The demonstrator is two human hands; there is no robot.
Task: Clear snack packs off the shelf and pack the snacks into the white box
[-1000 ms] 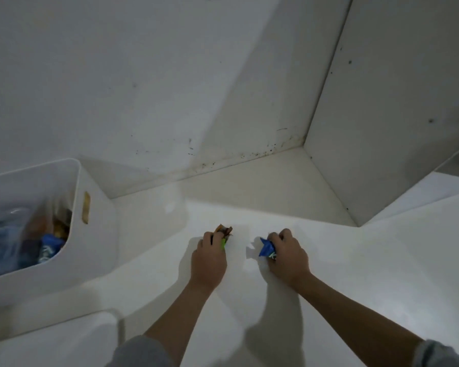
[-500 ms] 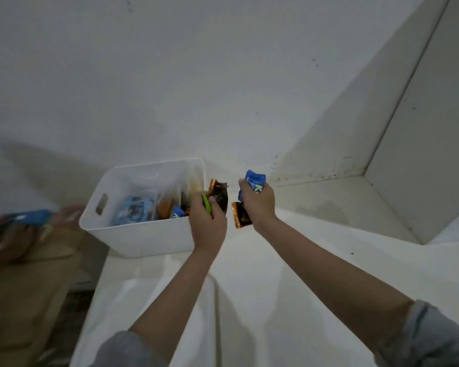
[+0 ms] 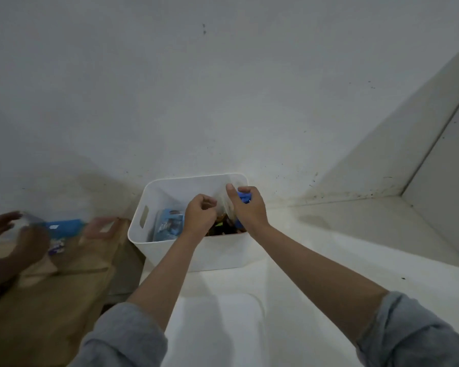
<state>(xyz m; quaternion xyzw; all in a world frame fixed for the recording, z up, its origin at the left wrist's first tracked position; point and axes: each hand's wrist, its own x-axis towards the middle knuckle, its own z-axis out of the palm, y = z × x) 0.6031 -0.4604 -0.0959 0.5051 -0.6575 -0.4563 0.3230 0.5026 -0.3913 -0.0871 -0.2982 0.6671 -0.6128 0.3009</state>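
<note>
White box (image 3: 217, 254) holds snacks (image 3: 168, 225) (mixed packs)

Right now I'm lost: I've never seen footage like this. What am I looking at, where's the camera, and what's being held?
There is no machine here: a person works with bare hands, and the one wide-angle camera sits on their head, looking forward and down. Both arms reach over an open white box standing on a white shelf. The right hand has its grip closed on a blue snack pack above the box. The left hand is curled beside it; what it holds, if anything, is hidden. Inside the box lie a light blue pack and darker wrappers. At far left, blurred, another person's hands handle a blue packet over a brown surface.
</note>
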